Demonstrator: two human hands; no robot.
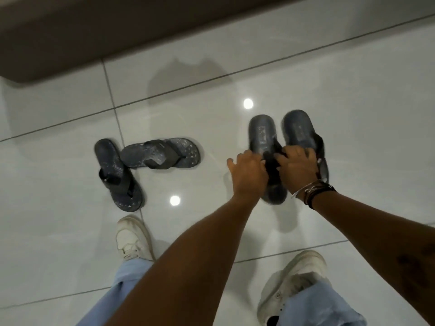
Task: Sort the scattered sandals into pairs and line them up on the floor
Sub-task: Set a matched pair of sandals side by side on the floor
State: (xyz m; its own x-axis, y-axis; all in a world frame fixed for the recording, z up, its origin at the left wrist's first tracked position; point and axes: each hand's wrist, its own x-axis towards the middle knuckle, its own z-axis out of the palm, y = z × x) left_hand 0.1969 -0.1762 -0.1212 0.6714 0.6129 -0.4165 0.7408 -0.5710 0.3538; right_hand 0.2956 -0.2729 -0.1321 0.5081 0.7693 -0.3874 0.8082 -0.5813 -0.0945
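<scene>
Two dark grey slide sandals lie side by side on the white tiled floor at right, heels away from me. My left hand (249, 171) rests on the strap of the left slide sandal (262, 135), fingers curled on it. My right hand (297, 167), with bracelets on the wrist, grips the strap of the right slide sandal (299, 130). Further left, two dark flip-flops lie apart from my hands: one flip-flop (117, 175) points toward me and the other flip-flop (162, 152) lies crosswise, their heels touching.
My two white sneakers (131, 238) (292, 278) and light blue trouser legs stand below the sandals. A brown wall base or furniture edge (117, 31) runs across the top. Glossy floor tiles (353, 78) reflect two ceiling lights.
</scene>
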